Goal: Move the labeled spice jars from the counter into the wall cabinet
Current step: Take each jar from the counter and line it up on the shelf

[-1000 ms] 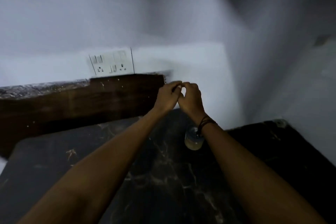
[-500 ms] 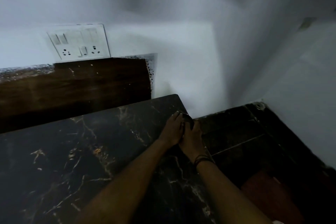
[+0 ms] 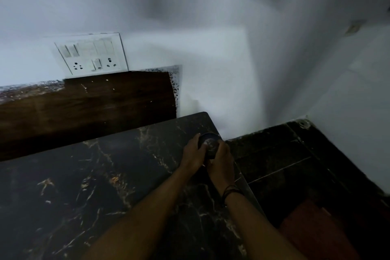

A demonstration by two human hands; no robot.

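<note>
Hands meet at the far right corner of the counter [image 3: 101, 179], and both of yours are wrapped around one dark-lidded jar [image 3: 209, 144]. Your left hand [image 3: 193, 155] cups its left side with the fingers curled round the lid's edge, while your right hand [image 3: 221, 164] clamps the right side from just below, thumb up against the lid. You can see the round lid from above with a pale mark in its middle; the jar's body is hidden under your palms, so any label is out of sight. The jar sits right at the counter's edge, beside the drop to the dark tiled floor [image 3: 280, 160]. Dark bands [image 3: 231, 191] circle your right wrist. Behind the black marbled top runs a brown wooden backboard [image 3: 88, 103], and above that a white switch and socket plate [image 3: 92, 54] is set in the pale wall [image 3: 190, 17].
</note>
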